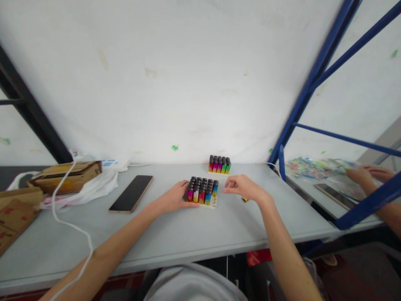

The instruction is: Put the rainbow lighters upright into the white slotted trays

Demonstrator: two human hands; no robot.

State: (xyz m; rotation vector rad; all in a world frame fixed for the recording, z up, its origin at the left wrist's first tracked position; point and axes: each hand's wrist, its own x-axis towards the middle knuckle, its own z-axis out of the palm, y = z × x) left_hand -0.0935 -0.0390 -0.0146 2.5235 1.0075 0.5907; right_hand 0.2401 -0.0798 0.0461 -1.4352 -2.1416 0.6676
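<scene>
A pale tray stands on the table with several upright colourful lighters that have black tops. Free slots show at its right front corner. My left hand grips the tray's left side, thumb along the front edge. To the right of the tray, just above the table, is my right hand, its fingers curled and drawn together; whether anything is between them cannot be made out. A small yellow and black object lies beneath that hand, partly hidden. Farther back, a second group of lighters stands near the wall.
A phone lies left of my left hand. Cardboard boxes, plastic bags and a white cable are at the left. Blue metal posts rise at the right; beyond them are another person's hands beside plastic packets.
</scene>
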